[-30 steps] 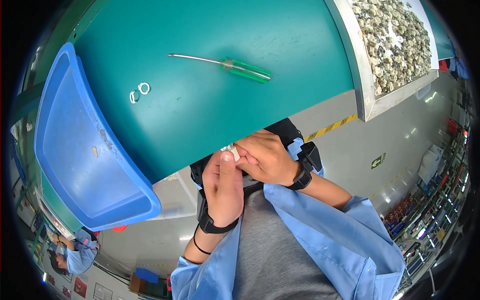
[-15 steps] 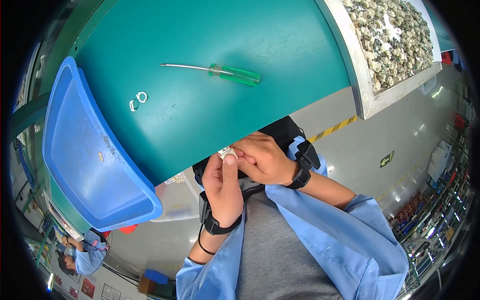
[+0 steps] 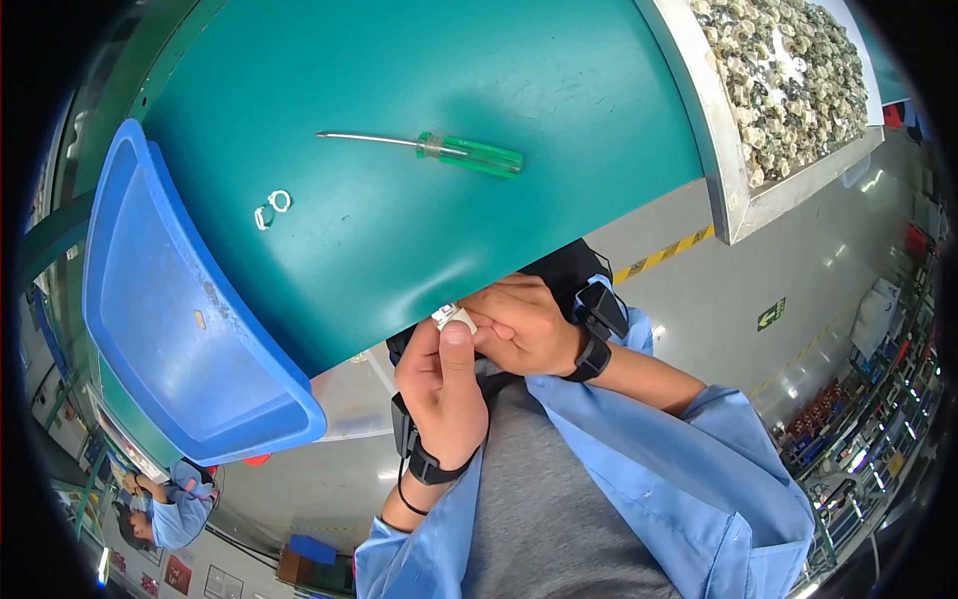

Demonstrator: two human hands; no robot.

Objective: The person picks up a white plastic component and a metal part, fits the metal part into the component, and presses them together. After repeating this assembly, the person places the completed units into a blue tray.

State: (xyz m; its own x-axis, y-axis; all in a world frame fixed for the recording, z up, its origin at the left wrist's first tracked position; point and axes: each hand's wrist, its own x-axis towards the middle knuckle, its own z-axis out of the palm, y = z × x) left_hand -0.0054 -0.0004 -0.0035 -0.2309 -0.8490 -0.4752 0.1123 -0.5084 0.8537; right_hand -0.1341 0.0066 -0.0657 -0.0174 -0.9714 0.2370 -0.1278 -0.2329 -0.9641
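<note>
At the front edge of the green tabletop point(image 3: 399, 230), I hold a small white plastic part point(image 3: 454, 318) in my left hand point(image 3: 446, 389). The thumb lies over the part and the fingers wrap round below it. My right hand point(image 3: 532, 324) is closed, its fingertips and thumb meeting the part's right side; whatever sits between those fingers is hidden. Beyond the hands lies a screwdriver point(image 3: 469, 155) with a green handle, its shaft toward the left. Two small white rings point(image 3: 279, 202) rest on the tabletop farther left.
A blue plastic tray point(image 3: 205, 399) with one small scrap in it stands at the left edge. At the far right, a metal-rimmed tray point(image 3: 720, 190) is heaped with small cream and dark parts. Another person point(image 3: 180, 509) works at the lower left.
My left hand has shifted slightly down and left with the white part, which now shows more of its side. The right hand stays closed against it. The tabletop reflects light near the hands.
</note>
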